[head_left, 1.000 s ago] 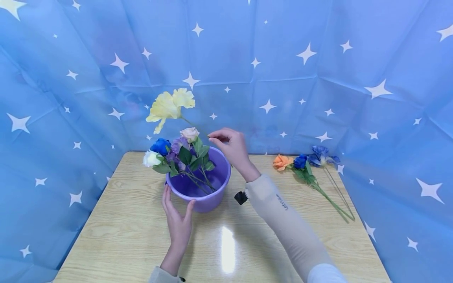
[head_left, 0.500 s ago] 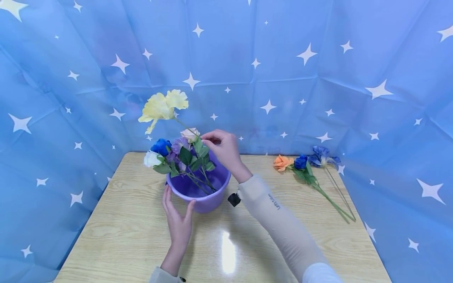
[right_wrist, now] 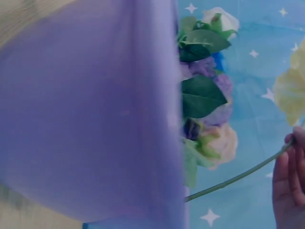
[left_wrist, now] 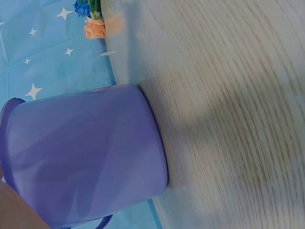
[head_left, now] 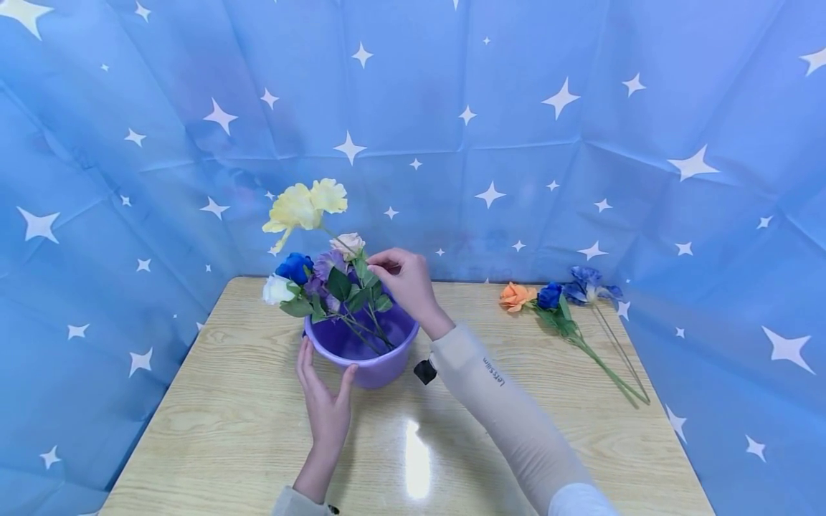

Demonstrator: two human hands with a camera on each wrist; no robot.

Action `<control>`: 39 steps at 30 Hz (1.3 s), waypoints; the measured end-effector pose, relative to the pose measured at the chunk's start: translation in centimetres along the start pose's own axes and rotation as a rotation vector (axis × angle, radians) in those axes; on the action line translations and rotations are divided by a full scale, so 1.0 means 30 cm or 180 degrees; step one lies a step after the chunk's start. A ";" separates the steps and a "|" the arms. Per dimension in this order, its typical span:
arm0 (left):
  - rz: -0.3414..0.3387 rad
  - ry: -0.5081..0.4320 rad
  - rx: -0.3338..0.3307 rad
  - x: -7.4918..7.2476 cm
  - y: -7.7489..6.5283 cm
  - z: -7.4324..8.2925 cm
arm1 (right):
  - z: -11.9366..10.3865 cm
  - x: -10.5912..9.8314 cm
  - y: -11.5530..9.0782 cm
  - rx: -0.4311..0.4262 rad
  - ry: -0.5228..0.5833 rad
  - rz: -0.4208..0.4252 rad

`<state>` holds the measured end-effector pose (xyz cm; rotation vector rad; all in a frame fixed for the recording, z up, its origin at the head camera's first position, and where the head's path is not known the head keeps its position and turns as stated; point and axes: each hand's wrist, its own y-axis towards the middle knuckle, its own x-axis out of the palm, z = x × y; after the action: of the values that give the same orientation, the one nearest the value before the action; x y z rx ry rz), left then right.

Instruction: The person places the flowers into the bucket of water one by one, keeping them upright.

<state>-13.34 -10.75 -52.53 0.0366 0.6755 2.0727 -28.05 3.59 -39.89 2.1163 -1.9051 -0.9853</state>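
A yellow flower (head_left: 297,208) stands above the purple bucket (head_left: 371,371), its stem pinched between the thumb and fingers of my right hand (head_left: 406,283). In the right wrist view its green stem (right_wrist: 233,180) runs from the fingertips down behind the bucket's rim. My left hand (head_left: 328,408) holds the near left side of the bucket, thumb at the rim and fingers along the side. Inside the bucket lean a white rose (head_left: 279,289), a blue rose (head_left: 295,268), a purple flower (head_left: 328,266) and a pale pink rose (head_left: 348,245), with green leaves. The yellow flower's lower stem end is hidden.
On the table (head_left: 213,401) at the right lie an orange flower (head_left: 516,297), a blue rose (head_left: 549,295) and a blue-violet flower (head_left: 586,285), stems pointing toward the near right. A blue starry cloth (head_left: 413,107) hangs behind and at both sides.
My right hand has moved left over the bucket and then down a little, with the yellow flower. The left hand and the bucket have stayed in place.
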 end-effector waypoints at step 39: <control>0.0071 -0.0057 0.0065 0.011 0.005 -0.019 | 0.145 0.075 -0.116 0.0170 -0.0914 -0.0257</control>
<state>-13.81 -10.80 -53.03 0.0745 0.6884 2.0845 -27.48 3.59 -45.86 2.1977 -2.0026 -1.3340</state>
